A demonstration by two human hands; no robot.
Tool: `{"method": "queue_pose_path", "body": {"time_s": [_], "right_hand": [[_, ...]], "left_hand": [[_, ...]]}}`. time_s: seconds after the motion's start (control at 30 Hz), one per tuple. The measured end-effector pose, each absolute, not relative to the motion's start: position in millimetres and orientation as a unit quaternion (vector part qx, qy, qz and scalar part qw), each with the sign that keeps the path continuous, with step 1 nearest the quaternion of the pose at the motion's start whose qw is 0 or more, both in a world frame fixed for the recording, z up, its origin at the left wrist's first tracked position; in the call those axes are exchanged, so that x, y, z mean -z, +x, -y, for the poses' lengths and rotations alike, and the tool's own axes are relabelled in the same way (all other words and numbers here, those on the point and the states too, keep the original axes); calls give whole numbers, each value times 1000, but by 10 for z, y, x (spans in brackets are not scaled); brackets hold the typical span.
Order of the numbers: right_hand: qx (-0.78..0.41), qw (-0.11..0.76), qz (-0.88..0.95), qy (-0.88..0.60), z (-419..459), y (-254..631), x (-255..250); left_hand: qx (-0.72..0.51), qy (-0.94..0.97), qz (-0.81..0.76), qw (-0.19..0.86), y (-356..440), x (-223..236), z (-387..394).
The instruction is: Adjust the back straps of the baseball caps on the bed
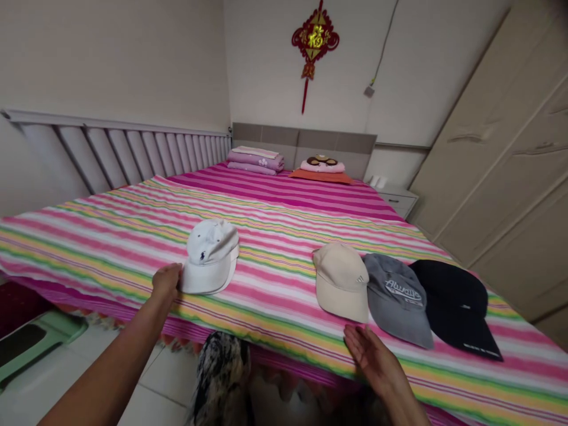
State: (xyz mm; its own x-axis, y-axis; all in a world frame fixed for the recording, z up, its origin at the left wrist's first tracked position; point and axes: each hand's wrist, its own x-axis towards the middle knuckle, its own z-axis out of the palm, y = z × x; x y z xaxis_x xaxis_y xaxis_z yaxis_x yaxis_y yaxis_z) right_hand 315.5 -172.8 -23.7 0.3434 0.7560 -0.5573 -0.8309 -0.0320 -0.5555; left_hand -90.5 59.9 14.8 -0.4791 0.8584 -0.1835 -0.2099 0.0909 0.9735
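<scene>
On a bed with a striped sheet [275,236] lie several caps. A white cap [209,255] sits at the left; my left hand [165,280] is closed on the edge of its brim. To the right lie a beige cap [341,280], a grey cap [396,297] with white lettering and a black cap [457,305], overlapping in a row. My right hand [371,355] hovers open, palm up, just below the beige cap's brim, touching nothing.
Folded purple bedding [256,160] and a pillow with an orange cushion [323,168] lie at the headboard. A wardrobe [510,154] stands at the right, a nightstand [398,199] by the bed. A green stool [31,343] is on the floor at left.
</scene>
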Motion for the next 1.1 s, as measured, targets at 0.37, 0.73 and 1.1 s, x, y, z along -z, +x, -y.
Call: {"method": "queue_pose_path", "body": {"time_s": [0.37,0.73,1.1], "right_hand": [[-572,722,-67,-384,1337,3061,243],[-613,668,109,-406,2130,2605,323],[-442,555,403,-579,1978,3026,-324]], "left_hand": [[-499,430,-460,596,218,352,362],[-376,306,-145,862,943,-398,280],[-256,410,-78,872,1018,-769,744]]}}
